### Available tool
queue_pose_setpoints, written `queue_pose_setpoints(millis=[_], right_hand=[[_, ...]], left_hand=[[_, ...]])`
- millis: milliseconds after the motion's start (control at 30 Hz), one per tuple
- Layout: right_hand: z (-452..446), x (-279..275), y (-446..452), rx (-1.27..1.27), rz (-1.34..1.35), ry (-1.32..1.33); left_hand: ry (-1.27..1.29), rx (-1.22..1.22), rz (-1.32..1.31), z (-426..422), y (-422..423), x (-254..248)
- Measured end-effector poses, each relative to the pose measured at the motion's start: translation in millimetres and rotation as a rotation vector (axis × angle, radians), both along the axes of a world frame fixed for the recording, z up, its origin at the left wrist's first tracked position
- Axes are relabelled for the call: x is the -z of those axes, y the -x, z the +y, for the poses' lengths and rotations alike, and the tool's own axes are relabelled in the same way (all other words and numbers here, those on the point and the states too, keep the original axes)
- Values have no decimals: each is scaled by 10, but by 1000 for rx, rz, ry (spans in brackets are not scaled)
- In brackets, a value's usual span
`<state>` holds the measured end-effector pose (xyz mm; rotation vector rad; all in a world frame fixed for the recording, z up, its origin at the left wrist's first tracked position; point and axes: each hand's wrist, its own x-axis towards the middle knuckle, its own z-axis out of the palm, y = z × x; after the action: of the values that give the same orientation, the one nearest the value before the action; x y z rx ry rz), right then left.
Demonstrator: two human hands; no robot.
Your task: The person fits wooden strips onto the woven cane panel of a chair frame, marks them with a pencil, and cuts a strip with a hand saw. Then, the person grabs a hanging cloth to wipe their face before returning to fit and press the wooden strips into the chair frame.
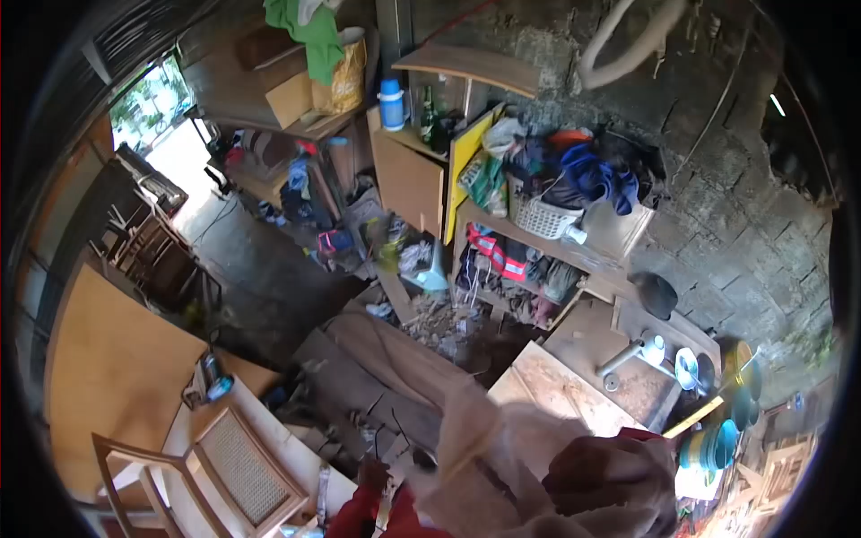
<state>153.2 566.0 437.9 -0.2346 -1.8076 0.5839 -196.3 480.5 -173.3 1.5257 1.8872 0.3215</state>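
A sheer brownish cloth point(489, 453), smeared by motion, spreads across the bottom middle, close to the camera. Its bunched, darker brown part point(614, 484) lies to the right, with a bit of red fabric point(641, 435) showing behind it. My left hand point(372, 472), small and dark at the end of a red sleeve point(357, 513), is left of the cloth; its fingers are too unclear to read. My right hand does not show; the cloth covers that area. Left of my left hand stands a wooden chair frame with a woven cane panel point(247, 462).
A worktable point(565, 394) stands right of centre, with a metal tool point(621, 359) on it. Teal cans point(708, 446) sit at the right. Behind are a shelf with a white basket point(543, 215) of clothes and a blue jug point(391, 105). Wood boards point(395, 350) and debris point(444, 327) lie mid-floor.
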Motion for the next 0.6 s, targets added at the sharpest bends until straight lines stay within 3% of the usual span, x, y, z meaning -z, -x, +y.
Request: queue_pose_setpoints(millis=[133,200,333,400,433,467,533,567,600], right_hand=[[80,85,-83,-48,10,-55],[46,88,-298,-156,-21,126],[-11,-381,-589,239,-84,-12],[391,-449,-726,67,-181,-116],[576,-547,-899,99,-272,-180],[702,-673,-1048,218,-398,-253],[726,-973,-1219,794,-650,-406],[725,-1039,-1401,941,-632,-467],[723,-1105,-1583,1090,-612,-516]], left_hand=[[-21,-2,-21,199,-20,20],[-40,-32,-1,278,-30,8],[-126,-146,111,269,-133,148],[-141,-74,197,89,-79,209],[-158,-77,213,87,-187,238],[-94,-173,178,172,-290,264],[-111,-267,-30,295,-454,140],[-182,-267,-194,275,-551,35],[-172,-253,-159,365,-640,-68]])
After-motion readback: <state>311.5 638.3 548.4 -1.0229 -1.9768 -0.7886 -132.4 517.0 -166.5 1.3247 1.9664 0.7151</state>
